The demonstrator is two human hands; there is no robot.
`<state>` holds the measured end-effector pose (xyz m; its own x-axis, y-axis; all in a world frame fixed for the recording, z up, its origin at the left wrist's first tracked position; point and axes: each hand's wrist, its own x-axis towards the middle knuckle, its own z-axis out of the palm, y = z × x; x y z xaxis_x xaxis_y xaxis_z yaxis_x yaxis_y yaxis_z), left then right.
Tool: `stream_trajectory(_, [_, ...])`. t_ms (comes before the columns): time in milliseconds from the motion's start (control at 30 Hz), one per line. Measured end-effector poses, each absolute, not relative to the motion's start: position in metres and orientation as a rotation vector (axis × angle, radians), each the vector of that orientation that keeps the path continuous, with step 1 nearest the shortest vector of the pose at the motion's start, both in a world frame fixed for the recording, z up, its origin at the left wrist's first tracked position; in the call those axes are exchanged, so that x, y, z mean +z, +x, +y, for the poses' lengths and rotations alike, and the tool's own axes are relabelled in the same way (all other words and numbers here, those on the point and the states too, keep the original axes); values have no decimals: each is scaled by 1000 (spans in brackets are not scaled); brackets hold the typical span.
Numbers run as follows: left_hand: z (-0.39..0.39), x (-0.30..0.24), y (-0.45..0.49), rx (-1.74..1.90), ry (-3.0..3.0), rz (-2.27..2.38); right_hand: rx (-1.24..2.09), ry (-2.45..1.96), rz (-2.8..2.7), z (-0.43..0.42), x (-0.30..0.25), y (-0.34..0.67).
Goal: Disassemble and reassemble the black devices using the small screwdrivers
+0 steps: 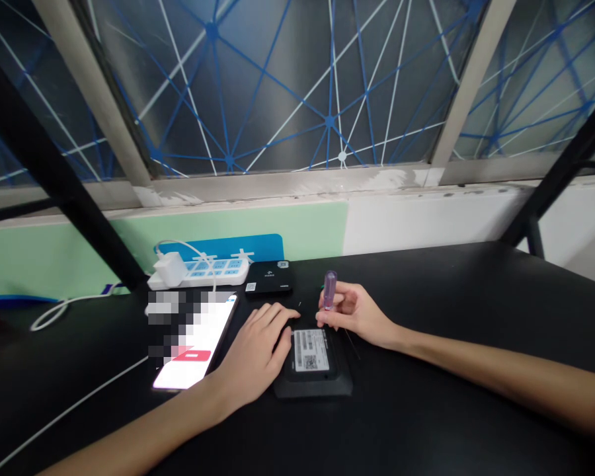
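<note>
One hand, the right hand [361,312], pinches a purple screwdriver [330,289] upright by the far edge of the labelled black device [311,354] on the desk [426,410]. Left hand [258,350]: thumb spread from fingers, at its left edge. Apparent step: screw work; next move needs steady alignment.

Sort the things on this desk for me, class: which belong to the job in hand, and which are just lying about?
In hand, it seems:
- purple-handled tool, held by the right hand
- labelled black device, beside the left hand

Apparently lying about:
- lit phone
- white power strip
- black box
</note>
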<state>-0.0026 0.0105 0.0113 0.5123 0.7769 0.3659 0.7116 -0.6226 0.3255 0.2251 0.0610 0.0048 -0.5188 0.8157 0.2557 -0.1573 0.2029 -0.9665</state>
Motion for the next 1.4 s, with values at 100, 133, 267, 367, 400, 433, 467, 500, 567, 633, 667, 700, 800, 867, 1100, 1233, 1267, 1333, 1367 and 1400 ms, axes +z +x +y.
stream_trajectory(100, [10,11,-2,737,2612,1296,1452,-645,-1656,61,6,225])
stream_trajectory(133, [11,11,-2,738,2612,1294,1449,-643,-1661,61,6,225])
stream_trajectory(267, [12,9,-2,757,2616,1290,1433,-646,-1668,61,4,227])
stream_trajectory(367, [12,8,-3,752,2612,1289,1425,-643,-1667,61,3,228])
stream_trajectory(400, [12,8,-3,747,2611,1289,1427,-634,-1672,61,3,229])
stream_trajectory(433, [12,8,-3,742,2612,1290,1431,-625,-1677,61,3,229])
stream_trajectory(467, [11,8,-4,740,2614,1290,1435,-619,-1682,62,3,230])
stream_trajectory(500, [11,8,-4,740,2616,1290,1437,-615,-1685,62,2,230])
stream_trajectory(567, [11,9,-4,748,2620,1290,1427,-614,-1678,62,1,229])
stream_trajectory(633, [11,10,-3,756,2620,1292,1407,-623,-1660,63,0,228])
stream_trajectory(667, [11,10,-3,759,2619,1293,1401,-631,-1649,64,-1,227])
stream_trajectory(700, [10,11,-3,761,2617,1295,1401,-638,-1636,64,-2,226])
stream_trajectory(800, [10,12,-3,765,2615,1301,1435,-646,-1613,65,-1,224])
stream_trajectory(867, [10,12,-2,764,2616,1306,1454,-652,-1611,64,2,223])
stream_trajectory(1100, [10,12,-2,743,2621,1304,1474,-631,-1654,61,6,226])
stream_trajectory(1233, [11,11,-2,734,2619,1297,1467,-604,-1680,61,6,228])
stream_trajectory(1267, [11,11,-2,736,2621,1295,1466,-603,-1682,61,6,229])
stream_trajectory(1333, [11,11,-2,740,2622,1291,1456,-602,-1687,60,6,229])
stream_trajectory(1367, [11,12,-2,742,2620,1289,1451,-601,-1689,61,6,229])
stream_trajectory(1400, [11,12,-2,745,2617,1287,1447,-597,-1689,61,6,229])
